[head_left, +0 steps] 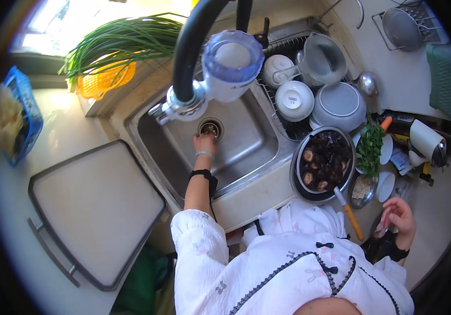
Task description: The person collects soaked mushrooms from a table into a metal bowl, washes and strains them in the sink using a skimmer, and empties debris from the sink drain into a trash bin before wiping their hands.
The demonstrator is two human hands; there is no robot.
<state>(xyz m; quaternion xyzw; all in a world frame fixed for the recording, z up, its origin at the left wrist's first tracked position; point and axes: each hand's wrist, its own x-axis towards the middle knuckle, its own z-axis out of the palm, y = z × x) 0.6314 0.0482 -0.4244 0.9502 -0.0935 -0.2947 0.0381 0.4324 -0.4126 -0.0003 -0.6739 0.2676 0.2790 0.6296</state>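
My left hand (204, 143) reaches down into the steel sink (252, 136). Its fingers are closed at the near rim of the sink strainer (211, 127), which sits in the drain with dark bits in it. The fingertips are partly hidden. Over the right side of the counter hovers my right hand (400, 216), its fingers loosely bent and apart, with nothing visible in them. Nearby are a knife (349, 214) with a wooden handle and a small metal dish (364, 191) of pale chopped pieces. A pot (295, 173) holds dark mushrooms (322, 157).
A tap with a water filter (232, 65) overhangs the sink. White bowls (295, 101) fill the rack on the right. Left are a cutting board (94, 210) and a blue basket (26, 118). Long green stalks (126, 42) lie over a yellow basket (107, 79). Green leaves (371, 147) lie right.
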